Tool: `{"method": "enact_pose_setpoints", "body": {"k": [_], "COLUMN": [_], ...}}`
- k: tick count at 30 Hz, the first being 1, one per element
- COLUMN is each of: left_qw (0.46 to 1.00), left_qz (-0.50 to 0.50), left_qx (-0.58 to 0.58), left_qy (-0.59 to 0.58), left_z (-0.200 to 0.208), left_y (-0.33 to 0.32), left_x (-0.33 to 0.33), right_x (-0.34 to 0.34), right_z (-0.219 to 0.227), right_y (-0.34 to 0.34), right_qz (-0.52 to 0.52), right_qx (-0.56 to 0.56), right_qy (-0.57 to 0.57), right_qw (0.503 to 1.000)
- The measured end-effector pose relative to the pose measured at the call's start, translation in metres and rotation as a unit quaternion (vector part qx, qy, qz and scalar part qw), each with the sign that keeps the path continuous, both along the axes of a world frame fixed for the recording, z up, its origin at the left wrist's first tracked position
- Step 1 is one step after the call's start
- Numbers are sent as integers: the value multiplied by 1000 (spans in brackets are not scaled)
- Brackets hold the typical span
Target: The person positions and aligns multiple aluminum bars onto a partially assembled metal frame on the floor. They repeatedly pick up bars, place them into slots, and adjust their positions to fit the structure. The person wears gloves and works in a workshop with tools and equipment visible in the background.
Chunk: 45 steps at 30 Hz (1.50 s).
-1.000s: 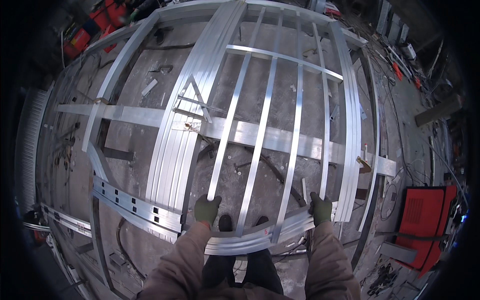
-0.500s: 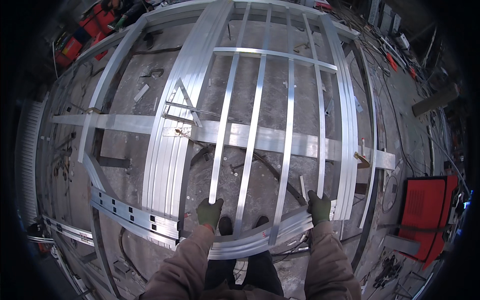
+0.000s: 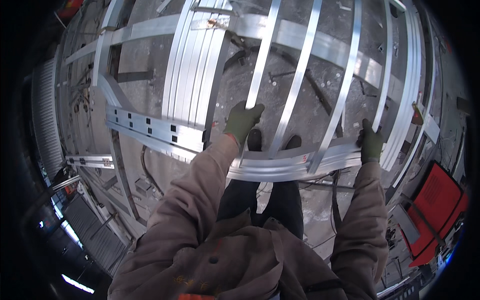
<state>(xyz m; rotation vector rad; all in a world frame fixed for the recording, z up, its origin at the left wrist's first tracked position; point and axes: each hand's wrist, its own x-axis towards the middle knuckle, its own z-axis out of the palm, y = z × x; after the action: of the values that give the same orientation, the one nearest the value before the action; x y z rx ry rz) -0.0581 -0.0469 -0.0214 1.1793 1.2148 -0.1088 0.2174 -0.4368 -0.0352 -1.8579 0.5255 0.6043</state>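
My left hand (image 3: 242, 121), in a green glove, is closed round the near end of a silver metal bar (image 3: 261, 67), the leftmost of a slatted grille. My right hand (image 3: 371, 145), gloved the same way, grips the rightmost bar (image 3: 386, 75) near its lower end. Two more slats (image 3: 299, 75) run between them, untouched by my hands. Their near ends reach a ribbed metal crosspiece (image 3: 275, 172), just in front of my legs. To the left of my left hand lies a wide ribbed metal profile (image 3: 192, 80), meeting a rail with square holes (image 3: 155, 127).
A flat metal beam (image 3: 330, 50) crosses beneath the slats. A clamp (image 3: 416, 114) sits at the frame's right edge. Beyond my right arm stands a red machine (image 3: 430, 215). Cables and a dark hose (image 3: 316, 87) lie on the floor. My shoes (image 3: 255, 140) are just behind the crosspiece.
The view has tilted down toward my body, so the frame sits higher in the picture and my jacket shows. Both hands keep hold of the same two bars.
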Motion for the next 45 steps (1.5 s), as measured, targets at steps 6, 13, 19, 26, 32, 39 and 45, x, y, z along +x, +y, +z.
{"method": "enact_pose_setpoints", "body": {"k": [6,13,19,26,32,39,45], "left_qw": [1000,999,951,998,997,995,986], "left_qz": [-14,-13,-183,-2,-10,-11,-27], "left_qx": [-6,21,190,61,80,100,156], "left_qy": [9,22,159,15,22,23,60], "left_z": [8,-3,-25,-7,-23,-23,-12], "left_y": [2,2,3,-9,-11,-12,-17], "left_x": [6,7,-6,-1,0,0,10], "right_x": [-2,0,13,6,1,-9,-8], "right_z": [8,8,-27,-3,22,25,17], "right_y": [8,17,-27,-4,14,20,10], "right_qz": [18,35,184,184,167,122,119], "right_qx": [-37,-71,-197,-297,-364,-364,-381], "right_qy": [11,1,-120,-105,-147,-186,-200], "right_qw": [999,997,956,931,904,904,895]}}
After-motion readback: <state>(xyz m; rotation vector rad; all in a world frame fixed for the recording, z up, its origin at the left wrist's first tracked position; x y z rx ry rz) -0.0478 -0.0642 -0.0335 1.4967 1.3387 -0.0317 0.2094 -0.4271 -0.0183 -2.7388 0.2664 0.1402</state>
